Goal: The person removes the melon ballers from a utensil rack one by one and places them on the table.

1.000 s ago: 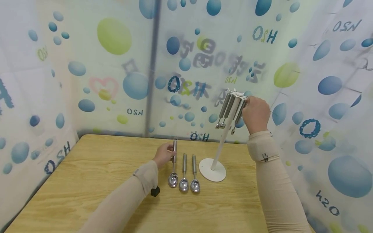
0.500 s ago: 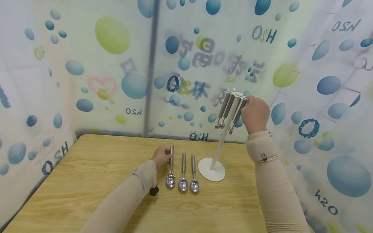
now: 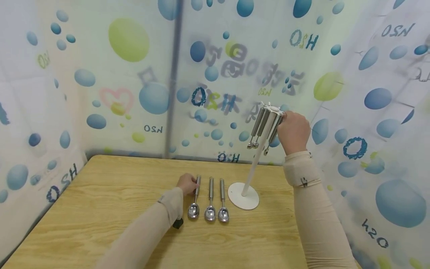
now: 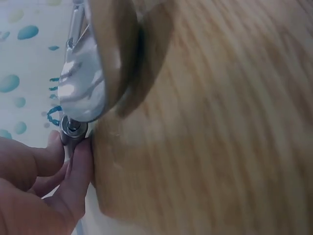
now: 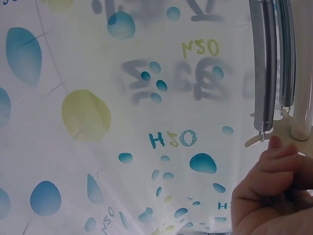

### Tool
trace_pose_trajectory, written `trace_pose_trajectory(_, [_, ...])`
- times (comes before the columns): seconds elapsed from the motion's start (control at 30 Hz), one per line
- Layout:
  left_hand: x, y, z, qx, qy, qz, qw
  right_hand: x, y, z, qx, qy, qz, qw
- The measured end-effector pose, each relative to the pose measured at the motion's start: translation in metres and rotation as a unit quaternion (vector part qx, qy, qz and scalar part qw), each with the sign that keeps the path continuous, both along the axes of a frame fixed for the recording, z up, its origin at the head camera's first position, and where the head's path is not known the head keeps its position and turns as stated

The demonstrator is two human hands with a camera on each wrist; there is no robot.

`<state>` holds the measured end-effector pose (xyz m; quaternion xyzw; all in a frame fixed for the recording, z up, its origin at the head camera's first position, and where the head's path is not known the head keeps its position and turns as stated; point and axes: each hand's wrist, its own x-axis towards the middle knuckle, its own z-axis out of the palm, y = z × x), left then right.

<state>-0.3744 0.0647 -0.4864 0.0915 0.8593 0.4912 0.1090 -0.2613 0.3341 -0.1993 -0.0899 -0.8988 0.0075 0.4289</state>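
My left hand (image 3: 187, 184) pinches the handle of an ice cream scoop (image 3: 193, 211), whose bowl points toward me, low at the table. In the left wrist view the thumb and fingers (image 4: 78, 181) grip the handle beside the metal bowls. Two more scoops, a middle scoop (image 3: 210, 213) and a right-hand scoop (image 3: 223, 215), lie parallel to its right. My right hand (image 3: 294, 130) grips the top edge of a white utensil stand (image 3: 255, 164). Several grey-handled utensils (image 3: 256, 125) with small metal ends hang from it. In the right wrist view curled fingers (image 5: 269, 176) meet its hook plate (image 5: 254, 142).
The stand's round white base (image 3: 243, 203) rests on the wooden table (image 3: 100, 209), right of the scoops. Patterned curtains (image 3: 131, 86) surround the table's back and sides. A small black object (image 3: 178, 223) shows beneath the left sleeve.
The left hand has lowered its scoop and drawn it slightly left and toward me, tilting the handle a little to the right. The right hand stays at the stand's top.
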Motion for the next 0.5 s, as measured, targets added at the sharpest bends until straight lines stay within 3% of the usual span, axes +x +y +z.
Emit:
trace_pose_trajectory(0.2, [0.0058,0.0051,0.0033,-0.047,0.032,0.0,0.9984,0.0001,0.0004,-0.0001,0.003,0.006,-0.001,1.0])
trace_pose_trajectory(0.5, [0.0054,0.0027,0.0042,-0.043,0.017,-0.004,0.9989,0.0002,-0.0003,-0.0006,0.004,0.006,0.004,1.0])
